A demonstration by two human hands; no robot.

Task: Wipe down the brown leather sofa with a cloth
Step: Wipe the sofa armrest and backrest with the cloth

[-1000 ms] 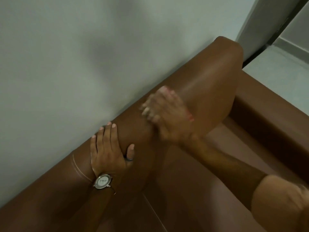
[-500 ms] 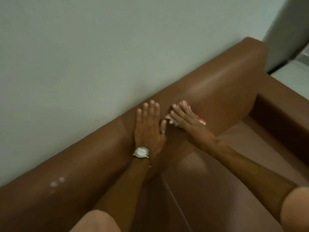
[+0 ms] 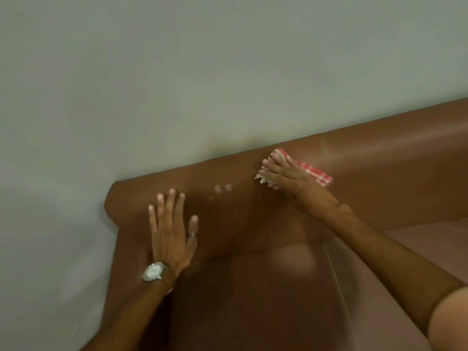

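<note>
One sofa [image 3: 392,160], one checked cloth [image 3: 316,174], one wristwatch [image 3: 154,271], one ring [image 3: 192,234], two hands: left hand [image 3: 169,236], right hand [image 3: 287,174].

The wall [image 3: 202,72] stands just behind the sofa [image 3: 392,168] back; bare leather lies open between left hand [image 3: 170,236] and right hand [image 3: 283,173].

The brown sofa [image 3: 392,158] stands against a pale wall [image 3: 177,72]; on its backrest lie a red checked cloth [image 3: 314,174] and two whitish spots [image 3: 222,187].

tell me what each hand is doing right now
left hand: open, flat on the sofa
right hand: open, fingers pressing the cloth on the sofa
</note>
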